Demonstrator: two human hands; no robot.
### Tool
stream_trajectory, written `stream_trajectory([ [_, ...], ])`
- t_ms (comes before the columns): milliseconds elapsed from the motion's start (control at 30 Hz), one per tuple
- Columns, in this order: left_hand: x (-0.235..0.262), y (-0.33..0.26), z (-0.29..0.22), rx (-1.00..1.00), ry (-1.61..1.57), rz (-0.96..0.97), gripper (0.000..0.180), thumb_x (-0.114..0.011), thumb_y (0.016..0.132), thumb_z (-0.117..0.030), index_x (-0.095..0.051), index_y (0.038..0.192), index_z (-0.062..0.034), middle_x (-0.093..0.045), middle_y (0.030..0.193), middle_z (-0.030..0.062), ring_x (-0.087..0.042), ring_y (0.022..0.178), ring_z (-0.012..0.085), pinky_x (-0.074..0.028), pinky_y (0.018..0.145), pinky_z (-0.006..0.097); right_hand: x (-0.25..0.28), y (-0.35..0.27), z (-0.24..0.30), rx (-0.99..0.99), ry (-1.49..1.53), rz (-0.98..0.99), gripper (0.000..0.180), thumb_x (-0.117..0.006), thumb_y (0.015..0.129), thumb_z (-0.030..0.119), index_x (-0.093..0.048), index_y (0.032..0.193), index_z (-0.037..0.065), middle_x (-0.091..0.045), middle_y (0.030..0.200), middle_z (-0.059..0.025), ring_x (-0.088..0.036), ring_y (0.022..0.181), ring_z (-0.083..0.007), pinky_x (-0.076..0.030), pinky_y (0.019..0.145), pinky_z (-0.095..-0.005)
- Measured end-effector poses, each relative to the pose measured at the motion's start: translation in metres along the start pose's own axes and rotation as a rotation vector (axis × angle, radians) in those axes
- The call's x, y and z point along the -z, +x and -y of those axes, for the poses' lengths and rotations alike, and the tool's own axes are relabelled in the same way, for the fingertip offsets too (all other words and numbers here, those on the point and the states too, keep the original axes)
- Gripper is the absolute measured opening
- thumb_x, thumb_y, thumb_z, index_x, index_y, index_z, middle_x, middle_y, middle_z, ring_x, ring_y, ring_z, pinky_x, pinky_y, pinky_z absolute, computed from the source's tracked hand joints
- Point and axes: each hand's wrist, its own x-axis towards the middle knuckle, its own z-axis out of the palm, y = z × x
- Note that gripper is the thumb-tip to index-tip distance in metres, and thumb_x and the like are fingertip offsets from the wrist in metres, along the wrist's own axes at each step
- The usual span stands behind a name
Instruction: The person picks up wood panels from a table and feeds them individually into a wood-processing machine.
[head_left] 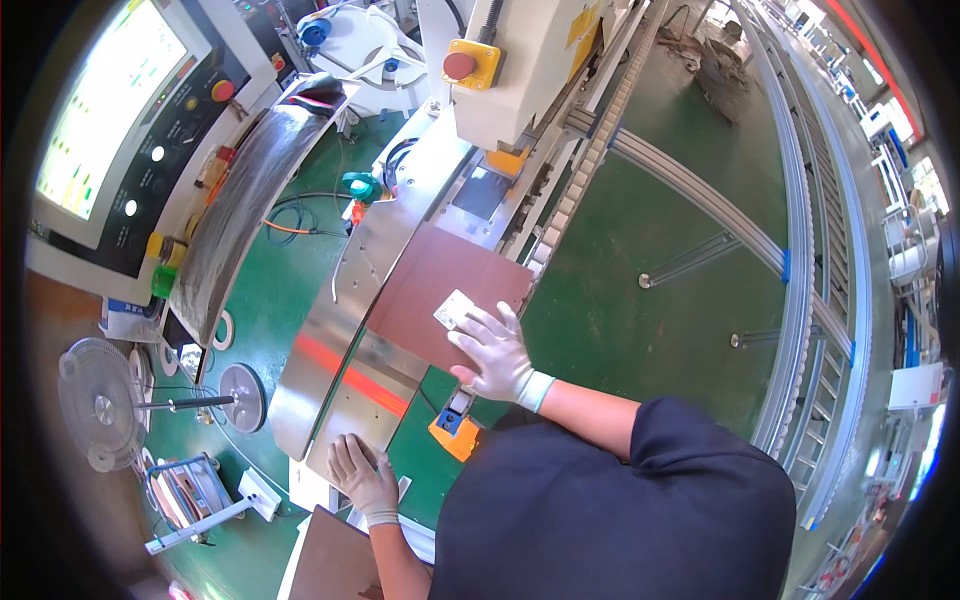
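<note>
A flat reddish-brown panel lies on the machine's metal bed, with a small white label on its face. My right hand, in a pale glove, rests on the panel with spread fingers, the fingertips reaching the label's edge. My left hand, gloved too, lies with outstretched fingers on the near end of the steel table, apart from the panel. A red light band crosses the steel between them. Below my left hand is another brown panel, partly hidden by my forearm.
A beige machine housing with a red push button rises beyond the panel. At the left are a control console and a standing fan. Roller conveyor rails curve along the right. An orange-and-blue part sits near my body.
</note>
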Motion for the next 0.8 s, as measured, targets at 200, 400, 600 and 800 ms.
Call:
stream_trajectory([
  [200,0.007,0.005,-0.010,0.041,0.002,0.020,0.076,-0.069,0.082,-0.028,-0.043,0.150,-0.0033,-0.043,0.156,0.0180,-0.032,0.150,0.0417,-0.021,0.125,0.055,0.011,0.027,-0.028,0.001,-0.005,-0.051,0.044,-0.075,0.083,0.033,-0.072,0.122,0.013,-0.067,0.132,-0.0089,-0.056,0.133,-0.0299,-0.026,0.121,-0.0564],
  [400,0.006,0.005,-0.008,0.048,-0.024,0.054,0.075,-0.064,0.083,-0.029,-0.044,0.150,-0.0018,-0.042,0.157,0.0198,-0.030,0.151,0.0441,-0.020,0.125,0.057,0.033,0.061,-0.089,0.055,-0.034,-0.154,0.043,-0.075,0.073,0.026,-0.075,0.115,0.013,-0.070,0.124,-0.0075,-0.061,0.126,-0.0290,-0.031,0.118,-0.0520],
  [600,0.006,0.005,-0.008,0.055,0.029,0.101,0.076,-0.058,0.085,-0.035,-0.042,0.151,-0.0005,-0.040,0.158,0.0207,-0.030,0.151,0.0442,-0.018,0.126,0.057,0.060,0.097,-0.159,0.071,-0.100,-0.212,0.042,-0.073,0.070,0.019,-0.074,0.112,0.013,-0.070,0.123,-0.0072,-0.060,0.125,-0.0286,-0.036,0.113,-0.0496],
  [800,0.006,0.003,-0.009,0.084,0.086,0.120,0.075,-0.049,0.092,-0.046,-0.042,0.152,-0.0005,-0.041,0.158,0.0204,-0.030,0.152,0.0409,-0.016,0.127,0.057,0.084,0.124,-0.224,0.080,-0.162,-0.192,0.046,-0.072,0.076,0.014,-0.070,0.122,0.013,-0.067,0.133,-0.0089,-0.058,0.130,-0.0309,-0.036,0.115,-0.0518],
])
